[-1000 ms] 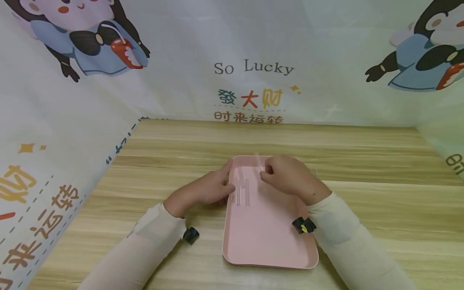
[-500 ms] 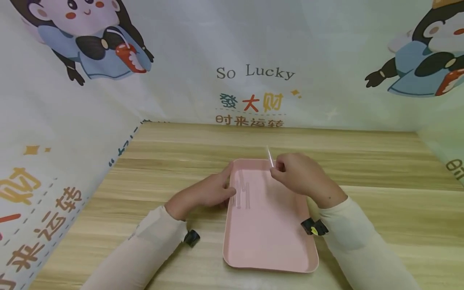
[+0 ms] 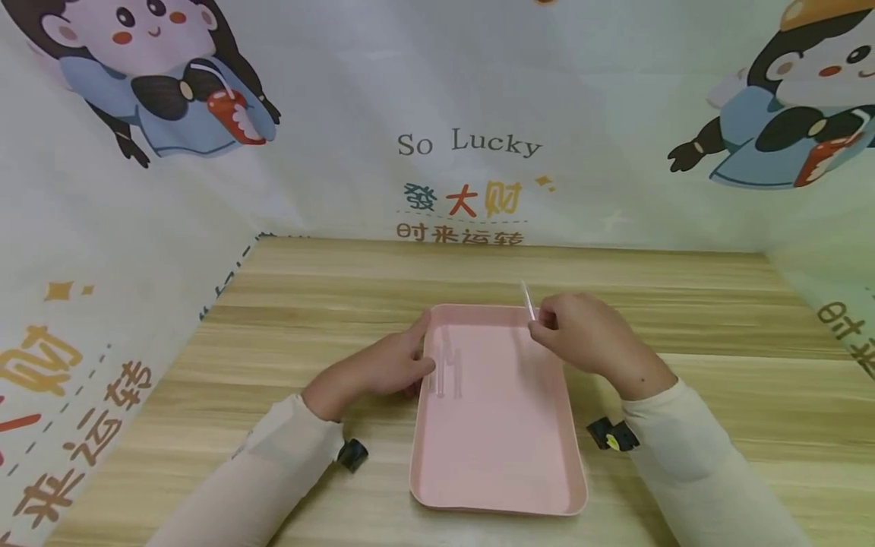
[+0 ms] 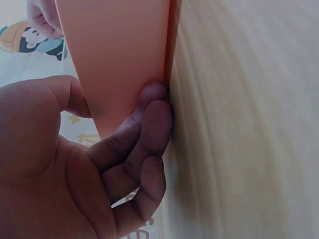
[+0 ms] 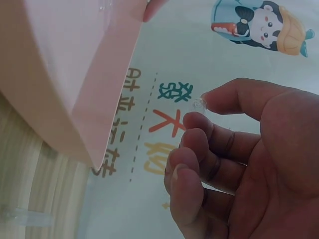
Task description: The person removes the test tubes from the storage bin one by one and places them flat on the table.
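On wood-grain table, short of backdrop, gripped pink tray's edge with left hand, pinched clear tube with right hand.

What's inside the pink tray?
Several clear tubes lie inside the pink tray, along its left side, near the left hand. In the head view, the right hand covers the far right corner, so I can't tell if anything is there.

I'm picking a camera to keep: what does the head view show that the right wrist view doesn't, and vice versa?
Only head: the left sleeve and the "So Lucky" lettering.
Only right wrist: a clear, tubular piece lying on the table, and the right palm.
Both: the pink tray, and the right hand pinching a clear tube.
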### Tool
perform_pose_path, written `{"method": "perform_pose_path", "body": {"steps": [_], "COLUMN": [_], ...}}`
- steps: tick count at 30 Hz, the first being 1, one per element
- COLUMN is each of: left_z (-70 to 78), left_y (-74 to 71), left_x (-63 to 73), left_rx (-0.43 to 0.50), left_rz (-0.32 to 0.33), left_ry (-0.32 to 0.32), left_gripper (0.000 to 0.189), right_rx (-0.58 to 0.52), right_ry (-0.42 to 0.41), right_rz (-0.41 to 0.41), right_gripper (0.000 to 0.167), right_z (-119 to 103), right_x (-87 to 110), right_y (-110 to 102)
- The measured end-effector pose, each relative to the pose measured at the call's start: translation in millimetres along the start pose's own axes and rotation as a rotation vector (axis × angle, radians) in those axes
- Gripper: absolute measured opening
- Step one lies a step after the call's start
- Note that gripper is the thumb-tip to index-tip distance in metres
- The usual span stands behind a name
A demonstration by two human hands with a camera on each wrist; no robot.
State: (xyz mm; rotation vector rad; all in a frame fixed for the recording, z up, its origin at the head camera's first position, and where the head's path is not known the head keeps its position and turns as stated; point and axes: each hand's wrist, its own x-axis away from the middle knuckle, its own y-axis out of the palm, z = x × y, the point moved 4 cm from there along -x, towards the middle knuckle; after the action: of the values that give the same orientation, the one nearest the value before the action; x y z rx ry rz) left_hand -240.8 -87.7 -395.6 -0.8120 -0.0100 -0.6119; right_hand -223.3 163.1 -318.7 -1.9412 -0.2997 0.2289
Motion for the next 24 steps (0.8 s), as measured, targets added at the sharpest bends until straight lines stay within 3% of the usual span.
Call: {"method": "perform_pose_path", "body": {"steps": [24], "left_z": [0.4], "left_y": [1.0], "left_x": [3.4], "left_rx": [-0.003], "left_rz": [0.006], "left_ry": [0.013], "left_gripper": [0.088], "right_rx": [-0.043], "right_ry": [0.068], "right_rz": [-0.048], "right_gripper": [0.034], "right_z": [38.5], "right_x": [9.5], "right_y": [8.0]}}
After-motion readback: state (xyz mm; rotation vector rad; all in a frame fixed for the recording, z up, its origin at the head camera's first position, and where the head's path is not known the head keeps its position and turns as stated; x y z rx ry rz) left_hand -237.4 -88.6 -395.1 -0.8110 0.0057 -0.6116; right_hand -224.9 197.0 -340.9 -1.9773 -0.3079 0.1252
